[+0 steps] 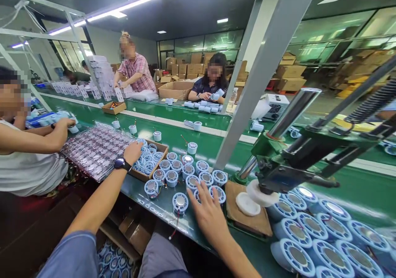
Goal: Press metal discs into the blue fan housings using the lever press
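Note:
My left hand (133, 152), with a dark watch on its wrist, reaches over a cardboard box (162, 156) of light blue plastic rings (148, 158). Its fingers curl down at the box's left side; what they hold, if anything, is hidden. My right hand (208, 210) is open, fingers spread, at the near side of a group of round blue housings with silver discs. Its fingertips overlap the nearest housings in view, and I cannot tell whether they touch. One housing (180, 203) stands left of that hand, its thin wire hanging over the bench edge.
A green lever press (278, 166) with white round pads stands on the right, beside many housings (297, 255). A slanted grey post (247, 80) rises behind it. Left lies a sheet of packed parts (99, 148). Co-workers sit at left and across the green belt (173, 131).

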Tool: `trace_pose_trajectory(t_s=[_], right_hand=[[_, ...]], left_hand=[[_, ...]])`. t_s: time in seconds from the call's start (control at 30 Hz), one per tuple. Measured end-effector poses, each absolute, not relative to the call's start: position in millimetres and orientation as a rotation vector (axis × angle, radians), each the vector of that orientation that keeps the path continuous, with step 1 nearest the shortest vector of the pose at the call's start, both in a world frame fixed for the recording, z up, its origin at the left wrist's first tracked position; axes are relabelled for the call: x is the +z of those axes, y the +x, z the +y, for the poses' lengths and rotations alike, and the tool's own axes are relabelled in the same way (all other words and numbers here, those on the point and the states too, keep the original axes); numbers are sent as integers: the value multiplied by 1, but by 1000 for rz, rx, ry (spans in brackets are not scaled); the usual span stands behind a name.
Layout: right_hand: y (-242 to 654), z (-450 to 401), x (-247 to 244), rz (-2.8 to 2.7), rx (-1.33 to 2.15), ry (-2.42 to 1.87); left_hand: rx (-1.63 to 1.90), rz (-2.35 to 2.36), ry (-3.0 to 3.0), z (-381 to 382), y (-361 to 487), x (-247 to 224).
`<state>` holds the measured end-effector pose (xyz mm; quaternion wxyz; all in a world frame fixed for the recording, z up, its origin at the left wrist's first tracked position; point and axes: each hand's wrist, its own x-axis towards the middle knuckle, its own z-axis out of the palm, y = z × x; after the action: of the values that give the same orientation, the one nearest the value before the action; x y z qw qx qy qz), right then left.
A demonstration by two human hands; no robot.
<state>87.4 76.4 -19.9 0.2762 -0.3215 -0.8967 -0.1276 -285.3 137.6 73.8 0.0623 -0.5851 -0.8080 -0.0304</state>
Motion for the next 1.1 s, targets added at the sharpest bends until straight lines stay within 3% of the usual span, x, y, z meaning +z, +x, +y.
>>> trace_pose_trajectory(t_s=[0.2, 0.6, 0.77, 0.83, 0.93, 1.1], right_hand=[[44, 36, -25, -2473, -22, -656], [170, 11, -46, -2063, 193, -811], [184, 8, -46, -1965, 194, -947], [186, 9, -48, -1957, 219, -996], [188, 11, -49, -1978, 302, -1003], [190, 11, -47, -1973, 331, -1034]], left_hand=[[-142, -2446, -1727, 146, -292, 72], [-572, -2254, -1546, 145, -277, 88], [-786, -2111, -1775, 130, -230, 89], [-890, -1956, -2047, 104, -189, 75], [-770, -1837, -2539, 60, -130, 34], [-824, -2046, -2441, 27, -98, -19]])
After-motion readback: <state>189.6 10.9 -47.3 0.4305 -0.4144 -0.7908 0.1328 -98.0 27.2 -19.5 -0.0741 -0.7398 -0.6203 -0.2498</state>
